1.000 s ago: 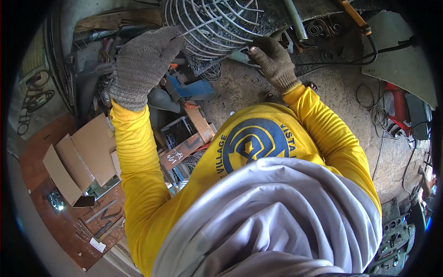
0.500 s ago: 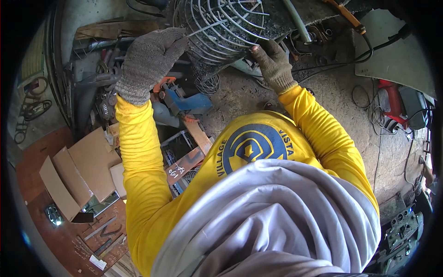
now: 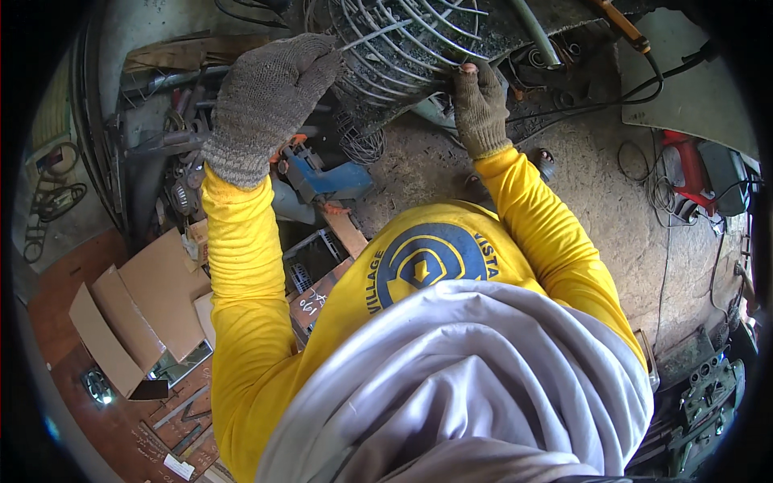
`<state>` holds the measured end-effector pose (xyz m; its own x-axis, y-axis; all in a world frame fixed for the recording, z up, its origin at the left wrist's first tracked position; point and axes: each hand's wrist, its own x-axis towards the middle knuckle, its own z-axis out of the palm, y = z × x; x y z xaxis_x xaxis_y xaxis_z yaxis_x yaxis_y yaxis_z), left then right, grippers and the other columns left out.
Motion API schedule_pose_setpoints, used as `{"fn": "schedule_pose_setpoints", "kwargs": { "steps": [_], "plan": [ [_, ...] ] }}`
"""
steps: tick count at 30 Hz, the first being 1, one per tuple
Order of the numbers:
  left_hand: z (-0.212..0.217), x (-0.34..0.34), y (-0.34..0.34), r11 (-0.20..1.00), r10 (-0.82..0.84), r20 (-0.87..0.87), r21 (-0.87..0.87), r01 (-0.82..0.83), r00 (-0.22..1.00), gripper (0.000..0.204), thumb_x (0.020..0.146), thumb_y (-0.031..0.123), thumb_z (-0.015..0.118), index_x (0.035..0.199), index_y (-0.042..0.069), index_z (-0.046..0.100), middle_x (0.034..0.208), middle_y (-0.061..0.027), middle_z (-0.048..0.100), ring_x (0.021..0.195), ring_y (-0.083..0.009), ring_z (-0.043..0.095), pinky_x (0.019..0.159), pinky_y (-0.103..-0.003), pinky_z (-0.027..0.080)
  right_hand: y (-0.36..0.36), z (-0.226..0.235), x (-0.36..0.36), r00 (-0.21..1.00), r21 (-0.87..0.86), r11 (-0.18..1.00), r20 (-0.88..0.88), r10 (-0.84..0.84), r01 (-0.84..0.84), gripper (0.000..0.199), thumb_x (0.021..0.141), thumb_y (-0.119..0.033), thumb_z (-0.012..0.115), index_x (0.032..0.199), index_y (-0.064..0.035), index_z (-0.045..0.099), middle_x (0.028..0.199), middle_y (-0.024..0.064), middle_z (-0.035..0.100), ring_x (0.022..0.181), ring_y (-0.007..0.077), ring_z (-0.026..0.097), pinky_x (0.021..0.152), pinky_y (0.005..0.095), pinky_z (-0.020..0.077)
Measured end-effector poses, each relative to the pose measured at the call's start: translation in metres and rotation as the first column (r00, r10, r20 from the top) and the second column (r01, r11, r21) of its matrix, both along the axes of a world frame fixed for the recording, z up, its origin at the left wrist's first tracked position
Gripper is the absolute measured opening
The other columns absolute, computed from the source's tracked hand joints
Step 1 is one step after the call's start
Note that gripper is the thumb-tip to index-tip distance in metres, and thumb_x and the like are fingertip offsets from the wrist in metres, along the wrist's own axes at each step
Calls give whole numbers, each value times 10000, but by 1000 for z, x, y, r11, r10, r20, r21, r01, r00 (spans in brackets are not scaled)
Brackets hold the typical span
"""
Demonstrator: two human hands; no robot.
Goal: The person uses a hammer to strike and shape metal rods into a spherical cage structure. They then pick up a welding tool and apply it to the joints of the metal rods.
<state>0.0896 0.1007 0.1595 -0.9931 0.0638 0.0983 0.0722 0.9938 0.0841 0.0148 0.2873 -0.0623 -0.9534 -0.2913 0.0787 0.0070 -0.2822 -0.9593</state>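
Observation:
A frame of curved metal rods (image 3: 379,35), crossed by a straight rod, rests on the dark bench top at the upper middle. My left hand (image 3: 270,105), in a brown knit glove, is closed at the straight rod's near left end; its fingertips are mostly hidden behind the glove's back. On the other side, my right hand (image 3: 481,111) is gloved too, with a bare thumb tip showing. It pinches the frame at the right ends of the curved rods.
A metal pipe (image 3: 534,30) and an orange-handled tool (image 3: 624,26) with a black cable lie right of the frame. Below are a wire coil (image 3: 362,145) and a blue power tool (image 3: 334,181). A cardboard box (image 3: 165,282) stands lower left; a red machine (image 3: 683,171) is right.
The view has shifted slightly, so the bench and rod frame appear higher and further right. Both hands have shifted with them and remain at the frame.

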Motion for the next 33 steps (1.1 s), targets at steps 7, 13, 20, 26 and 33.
{"fn": "schedule_pose_setpoints", "kwargs": {
  "steps": [7,13,20,26,33],
  "plan": [
    [0,1,6,984,-84,-68,-163,72,994,281,945,249,661,1115,34,719,1073,-157,728,964,-296,711,841,-365,560,-7,7,5,995,35,995,43,-96,94,549,1022,-534,491,1024,-8,650,795,28,640,701,109,569,637,276,467],
    [8,-14,39,973,-49,-41,-227,38,998,260,939,255,663,1078,42,717,1024,-141,732,943,-309,708,837,-373,562,-6,7,0,957,-38,990,263,-123,138,498,1042,-473,484,1019,-9,665,783,35,647,691,114,576,644,270,467],
    [-16,-5,13,929,-262,-151,-308,207,953,264,948,264,645,1079,44,709,1014,-141,723,923,-314,699,816,-394,561,-8,14,1,926,-92,994,377,-21,60,524,1046,-452,472,997,27,677,869,91,713,749,160,656,702,286,516],
    [-14,-6,30,951,-107,-79,-298,78,991,243,939,244,651,1077,53,711,1066,-119,725,949,-293,701,843,-384,564,-7,18,1,934,25,996,347,-87,83,534,1045,-456,458,1016,31,675,871,98,712,756,174,658,714,300,517],
    [-23,-3,16,885,-284,-167,-424,191,944,259,932,241,644,1130,82,695,1069,-92,716,972,-275,692,859,-376,560,-11,15,2,911,96,991,392,-126,95,498,1036,-436,479,1067,22,674,904,110,714,815,188,660,762,311,515]
  ]
}}
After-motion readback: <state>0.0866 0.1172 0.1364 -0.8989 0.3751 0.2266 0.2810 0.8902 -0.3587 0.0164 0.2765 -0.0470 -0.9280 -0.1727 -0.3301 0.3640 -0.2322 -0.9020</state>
